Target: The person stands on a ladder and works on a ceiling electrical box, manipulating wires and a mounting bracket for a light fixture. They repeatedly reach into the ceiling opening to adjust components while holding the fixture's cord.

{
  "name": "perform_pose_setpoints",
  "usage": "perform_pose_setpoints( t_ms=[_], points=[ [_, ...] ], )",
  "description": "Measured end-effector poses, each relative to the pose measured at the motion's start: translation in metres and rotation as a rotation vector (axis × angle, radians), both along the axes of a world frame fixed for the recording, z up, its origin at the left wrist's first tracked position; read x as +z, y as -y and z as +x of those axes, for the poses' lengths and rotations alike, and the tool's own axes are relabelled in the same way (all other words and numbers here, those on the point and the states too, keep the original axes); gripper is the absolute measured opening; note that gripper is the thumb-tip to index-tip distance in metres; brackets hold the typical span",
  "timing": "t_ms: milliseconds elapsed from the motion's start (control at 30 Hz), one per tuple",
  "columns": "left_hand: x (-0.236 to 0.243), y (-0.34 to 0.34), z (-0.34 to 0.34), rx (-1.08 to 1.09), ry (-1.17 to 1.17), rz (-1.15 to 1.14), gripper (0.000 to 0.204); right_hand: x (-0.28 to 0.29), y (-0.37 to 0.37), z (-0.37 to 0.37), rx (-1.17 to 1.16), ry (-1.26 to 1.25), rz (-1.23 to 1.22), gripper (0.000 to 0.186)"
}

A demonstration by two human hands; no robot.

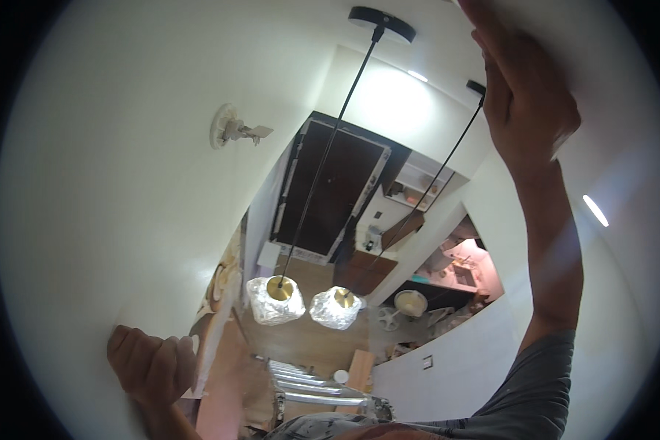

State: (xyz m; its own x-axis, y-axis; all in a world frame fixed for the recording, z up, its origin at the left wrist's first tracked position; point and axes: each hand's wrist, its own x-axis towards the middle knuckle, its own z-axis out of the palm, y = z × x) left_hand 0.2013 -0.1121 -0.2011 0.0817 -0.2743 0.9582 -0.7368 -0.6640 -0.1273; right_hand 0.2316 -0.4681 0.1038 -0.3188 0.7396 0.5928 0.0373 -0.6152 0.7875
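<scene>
Head view, and the right hand [532, 103] is up high at the upper edge, its fingers reaching out of frame, so whether they grip I can't tell! Appearing just beside it, the far black ceiling mount [475, 86]. Down low, the left hand [150, 359] has its fingers curled closed, a pale sliver [195, 343] at their edge. Between the hands, the near lampshade [260, 304] and far lampshade [330, 308] hang on black cords, the stepladder [319, 400] below!
</scene>
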Motion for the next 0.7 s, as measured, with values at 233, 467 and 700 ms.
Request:
perform_pose_setpoints(
  t_ms=[233, 467, 700],
  points=[
    [0.000, -0.003, -0.006, -0.004, -0.053, -0.003, 0.022, 0.003, 0.000, -0.027, -0.256, 0.017, -0.087, 0.045],
    [-0.002, -0.009, -0.009, -0.044, -0.066, -0.017, 0.021, 0.002, -0.001, -0.032, -0.375, -0.013, 0.011, 0.050],
    [0.000, -0.008, -0.007, -0.105, -0.012, -0.056, 0.017, -0.004, -0.001, -0.029, -0.333, -0.081, 0.040, 0.057]
  ],
)
